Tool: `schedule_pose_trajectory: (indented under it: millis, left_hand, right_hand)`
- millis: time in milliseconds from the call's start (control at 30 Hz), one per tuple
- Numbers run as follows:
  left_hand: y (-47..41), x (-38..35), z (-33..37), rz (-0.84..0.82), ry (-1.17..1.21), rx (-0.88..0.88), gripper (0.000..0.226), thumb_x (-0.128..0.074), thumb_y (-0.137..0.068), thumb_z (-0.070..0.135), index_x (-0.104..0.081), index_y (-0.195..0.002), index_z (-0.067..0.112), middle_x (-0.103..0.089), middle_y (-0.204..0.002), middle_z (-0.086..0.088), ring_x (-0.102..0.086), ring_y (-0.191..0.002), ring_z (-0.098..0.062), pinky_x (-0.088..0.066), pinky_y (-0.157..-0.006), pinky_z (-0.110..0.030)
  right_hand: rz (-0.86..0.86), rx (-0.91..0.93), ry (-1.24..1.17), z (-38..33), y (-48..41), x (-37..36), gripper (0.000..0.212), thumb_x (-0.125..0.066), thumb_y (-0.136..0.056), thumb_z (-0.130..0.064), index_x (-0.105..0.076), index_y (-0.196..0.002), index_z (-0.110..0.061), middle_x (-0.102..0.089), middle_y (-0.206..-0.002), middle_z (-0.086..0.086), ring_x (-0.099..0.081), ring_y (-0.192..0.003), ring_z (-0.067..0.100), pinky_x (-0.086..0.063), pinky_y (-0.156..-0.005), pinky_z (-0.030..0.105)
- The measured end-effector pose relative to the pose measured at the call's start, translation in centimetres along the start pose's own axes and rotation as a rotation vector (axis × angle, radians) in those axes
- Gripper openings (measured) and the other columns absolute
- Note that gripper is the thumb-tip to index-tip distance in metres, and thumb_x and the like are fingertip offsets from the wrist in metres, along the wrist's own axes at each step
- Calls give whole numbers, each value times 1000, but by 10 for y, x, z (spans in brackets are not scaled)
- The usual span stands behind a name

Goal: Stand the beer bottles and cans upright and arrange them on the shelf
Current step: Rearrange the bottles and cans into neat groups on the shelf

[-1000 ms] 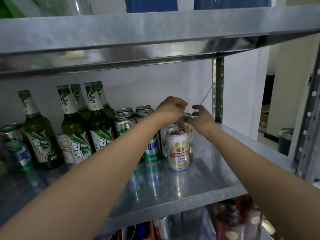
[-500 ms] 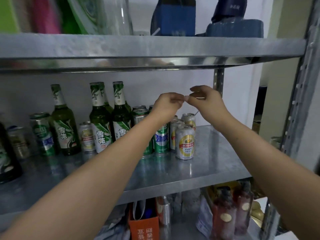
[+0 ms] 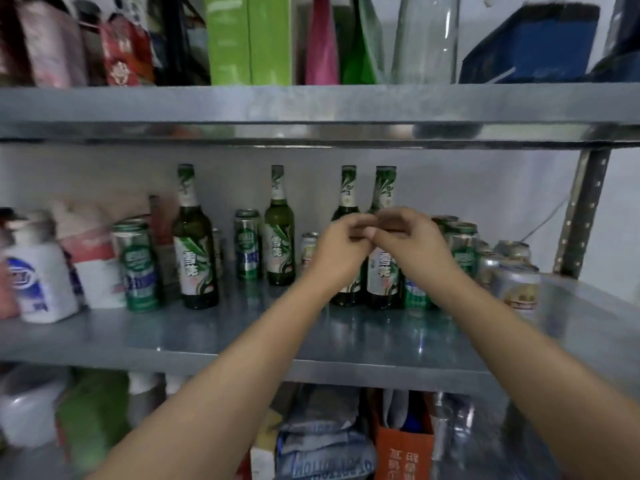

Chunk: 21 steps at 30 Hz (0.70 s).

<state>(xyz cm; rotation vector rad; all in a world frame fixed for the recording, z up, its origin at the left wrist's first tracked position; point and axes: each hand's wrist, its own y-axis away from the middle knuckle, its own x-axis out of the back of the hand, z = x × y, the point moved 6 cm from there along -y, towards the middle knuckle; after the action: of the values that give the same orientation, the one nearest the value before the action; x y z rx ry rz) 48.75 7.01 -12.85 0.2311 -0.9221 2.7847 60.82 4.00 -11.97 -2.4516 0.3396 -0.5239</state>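
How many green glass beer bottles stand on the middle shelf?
4. Left bottle; middle bottle; two right bottles behind the left hand and right hand. More may be hidden.

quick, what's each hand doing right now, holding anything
Left hand: closed, fingers curled, nothing visible in it.
Right hand: closed, fingertips against the other hand, nothing visible in it.

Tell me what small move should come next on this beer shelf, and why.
Probably reach the left hand to the leftmost bottle and slide it right toward the bottle pair. All bottles and cans in view stand upright, but that bottle and the tall green can sit apart from the rest, and the left hand and right hand meet mid-air, gripping no bottle or can.
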Motion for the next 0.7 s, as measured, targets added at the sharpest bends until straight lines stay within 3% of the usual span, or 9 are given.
schedule_pose_trajectory:
  millis: [133, 200, 300, 433, 500, 600, 700]
  left_hand:
    - [14, 68, -22, 88, 22, 39, 34, -52, -87, -13, -64, -111, 7, -70, -100, -7, -66, -91, -11, -54, -88, -24]
    - [17, 90, -33, 103, 22, 59, 33, -52, -87, -13, -64, -110, 7, -69, -97, -6, -67, -93, -15, -54, -87, -26]
    - [18, 110, -49, 130, -31, 71, 36, -53, -86, -12, -66, -100, 18, -70, -94, -2, -67, -93, -14, -54, -86, -26]
    - [17, 121, -72, 173, -36, 143, 35, -51, -86, -14, -64, -97, 17, -68, -89, 2, -66, -86, -9, -52, -77, -17]
    - [15, 125, -85, 219, -53, 181, 32, -54, -86, -9, -65, -97, 18, -70, -93, -2, -66, -92, -15, -54, -84, -25]
    - [5, 135, -99, 285, -112, 241, 33, -61, -85, -1, -64, -115, 13, -69, -108, -2, -64, -105, -17, -52, -94, -33]
    - [-7, 145, -106, 319, -143, 271, 38, -65, -84, 3, -60, -121, 9, -66, -115, -6, -61, -109, -20, -50, -99, -37]
  right_hand:
    - [-77, 0, -87, -9, 1, -70, 34, -73, -85, -23, -61, -116, -14, -67, -103, -1, -66, -96, 12, -55, -86, 29]
    - [-95, -11, -115, -11, 0, -95, 36, -73, -85, -19, -61, -118, -11, -67, -101, -2, -66, -94, 11, -55, -86, 28]
    - [-108, -22, -134, -6, -5, -124, 26, -74, -84, -18, -62, -107, -20, -68, -97, -2, -68, -92, 13, -56, -90, 35]
    - [-90, -96, -127, 11, -13, -149, 38, -72, -86, -19, -59, -121, -11, -65, -105, 1, -64, -98, 15, -54, -91, 32]
    - [-44, -96, -56, 12, -24, -156, 42, -70, -87, -24, -56, -124, -10, -62, -101, -2, -62, -100, 18, -52, -88, 30]
    - [32, -76, 22, 3, -57, -164, 43, -68, -88, -27, -51, -125, -13, -60, -98, -6, -60, -99, 18, -48, -83, 29]
    - [19, -131, 16, -2, -101, -177, 61, -65, -89, -26, -38, -142, -12, -57, -129, 7, -57, -112, 21, -45, -85, 24]
